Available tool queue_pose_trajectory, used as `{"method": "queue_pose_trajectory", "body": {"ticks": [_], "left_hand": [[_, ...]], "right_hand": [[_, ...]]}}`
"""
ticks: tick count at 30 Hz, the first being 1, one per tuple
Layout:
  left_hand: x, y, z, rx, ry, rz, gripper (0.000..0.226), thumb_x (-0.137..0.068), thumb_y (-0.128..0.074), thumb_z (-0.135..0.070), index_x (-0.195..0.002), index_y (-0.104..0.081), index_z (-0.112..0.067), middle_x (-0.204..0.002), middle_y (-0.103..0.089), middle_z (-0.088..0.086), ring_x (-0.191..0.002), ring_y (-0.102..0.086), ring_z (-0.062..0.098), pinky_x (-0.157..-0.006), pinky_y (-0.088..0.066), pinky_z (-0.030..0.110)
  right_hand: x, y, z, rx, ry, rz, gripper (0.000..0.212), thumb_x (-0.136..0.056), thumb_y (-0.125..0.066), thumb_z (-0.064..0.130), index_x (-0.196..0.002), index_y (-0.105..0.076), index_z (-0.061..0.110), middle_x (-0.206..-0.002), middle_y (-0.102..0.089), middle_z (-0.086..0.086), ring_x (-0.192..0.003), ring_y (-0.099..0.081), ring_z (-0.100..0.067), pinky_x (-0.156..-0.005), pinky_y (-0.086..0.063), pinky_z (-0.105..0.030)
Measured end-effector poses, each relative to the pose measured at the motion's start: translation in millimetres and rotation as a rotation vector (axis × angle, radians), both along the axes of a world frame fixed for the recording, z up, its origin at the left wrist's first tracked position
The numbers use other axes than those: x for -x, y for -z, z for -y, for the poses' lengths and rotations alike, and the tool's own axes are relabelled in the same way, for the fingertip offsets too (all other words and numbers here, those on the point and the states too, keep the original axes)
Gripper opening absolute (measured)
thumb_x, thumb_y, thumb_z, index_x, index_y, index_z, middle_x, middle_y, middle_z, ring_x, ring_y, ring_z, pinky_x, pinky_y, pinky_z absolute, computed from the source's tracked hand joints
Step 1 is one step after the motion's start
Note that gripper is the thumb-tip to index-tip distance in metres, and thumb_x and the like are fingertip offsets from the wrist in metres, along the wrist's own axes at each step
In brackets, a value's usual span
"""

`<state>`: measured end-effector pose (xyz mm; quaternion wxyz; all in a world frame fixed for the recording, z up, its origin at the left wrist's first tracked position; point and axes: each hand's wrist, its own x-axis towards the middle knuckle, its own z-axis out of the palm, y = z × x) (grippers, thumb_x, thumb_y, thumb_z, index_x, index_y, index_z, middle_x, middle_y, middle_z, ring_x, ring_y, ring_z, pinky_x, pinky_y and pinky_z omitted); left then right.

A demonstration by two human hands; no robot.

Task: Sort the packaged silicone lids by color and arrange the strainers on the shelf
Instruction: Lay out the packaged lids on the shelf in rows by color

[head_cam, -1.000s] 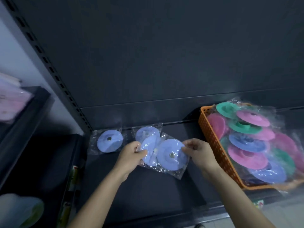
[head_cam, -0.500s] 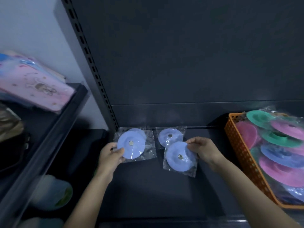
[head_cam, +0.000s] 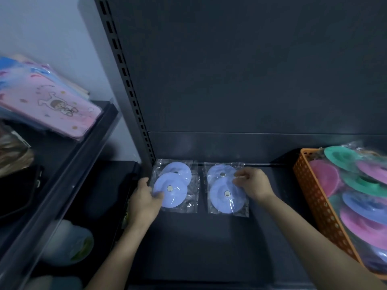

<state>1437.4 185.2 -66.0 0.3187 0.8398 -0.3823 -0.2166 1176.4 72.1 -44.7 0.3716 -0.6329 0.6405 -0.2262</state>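
**Change.** One second ago both hands held a bunch of blue lids above the shelf [head_cam: 199, 248]. Now the bunch is split and laid down in two pairs.

**Hands.**
- The left hand [head_cam: 145, 198] grips the left front lid [head_cam: 173, 191] at its left edge, thumb on top.
- The right hand [head_cam: 254, 185], fingers curled narrow, pinches the wrapper of the right front lid [head_cam: 225, 197] at its upper right.

**Lids.**
- Each front lid overlaps a rear one: the left rear lid [head_cam: 180, 169] and the right rear lid [head_cam: 217, 171].
- All four lie flat at the back left of the shelf, the two pairs just beside each other.
- Each is a pale blue disc with a small metal centre, sealed in a clear, creased bag.

**Task status.** The blue group appears started, not finished. The orange basket [head_cam: 314, 195] at the right holds more bagged lids in pink, green and blue. No strainers can be made out.
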Motion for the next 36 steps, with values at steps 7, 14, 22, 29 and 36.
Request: {"method": "queue_pose_trajectory", "body": {"ticks": [7, 14, 22, 29, 36], "left_hand": [[7, 5, 2, 0.025, 0.273, 0.168, 0.083, -0.073, -0.072, -0.029, -0.144, -0.031, -0.021, -0.15, -0.027, 0.006, -0.136, -0.025, 0.03, -0.109, -0.027, 0.036], [9, 19, 5, -0.057, 0.423, 0.239, 0.09, -0.074, -0.071, -0.046, -0.148, -0.024, -0.024, -0.159, -0.01, 0.0, -0.145, -0.008, 0.022, -0.116, -0.02, 0.035], [11, 19, 4, 0.005, 0.379, 0.243, 0.075, -0.081, -0.066, -0.046, -0.145, -0.032, -0.025, -0.154, -0.022, 0.005, -0.139, -0.024, 0.022, -0.109, -0.026, 0.032], [12, 14, 5, 0.029, 0.407, 0.308, 0.076, -0.078, -0.069, -0.047, -0.144, -0.036, -0.03, -0.159, -0.004, 0.007, -0.146, -0.003, 0.029, -0.116, -0.011, 0.041], [13, 12, 19, -0.078, 0.583, 0.342, 0.072, -0.086, -0.061, -0.046, -0.148, -0.025, -0.035, -0.16, 0.006, 0.003, -0.146, 0.006, 0.03, -0.118, -0.005, 0.039]], "right_hand": [[4, 6, -15, 0.097, -0.104, -0.089, 0.026, -0.077, -0.07, 0.012, -0.103, -0.067, 0.016, -0.091, -0.064, 0.003, -0.078, -0.056, -0.011, -0.062, -0.037, 0.0], [2, 4, -11, 0.124, -0.179, -0.127, 0.025, -0.078, -0.068, 0.005, -0.101, -0.072, 0.014, -0.095, -0.064, 0.0, -0.081, -0.055, -0.011, -0.066, -0.032, -0.008], [6, 12, -5, 0.1, -0.107, -0.112, 0.03, -0.076, -0.072, 0.01, -0.105, -0.068, 0.014, -0.105, -0.061, -0.004, -0.083, -0.057, -0.012, -0.07, -0.034, -0.009], [7, 11, -3, 0.157, -0.223, -0.168, 0.061, -0.072, -0.078, 0.028, -0.128, -0.057, 0.015, -0.135, -0.046, -0.004, -0.127, -0.037, -0.028, -0.096, -0.026, -0.016], [12, 23, -3, 0.072, -0.473, -0.354, 0.081, -0.079, -0.062, 0.06, -0.146, -0.028, 0.033, -0.159, -0.01, 0.001, -0.146, 0.0, -0.014, -0.118, -0.008, -0.047]]}}
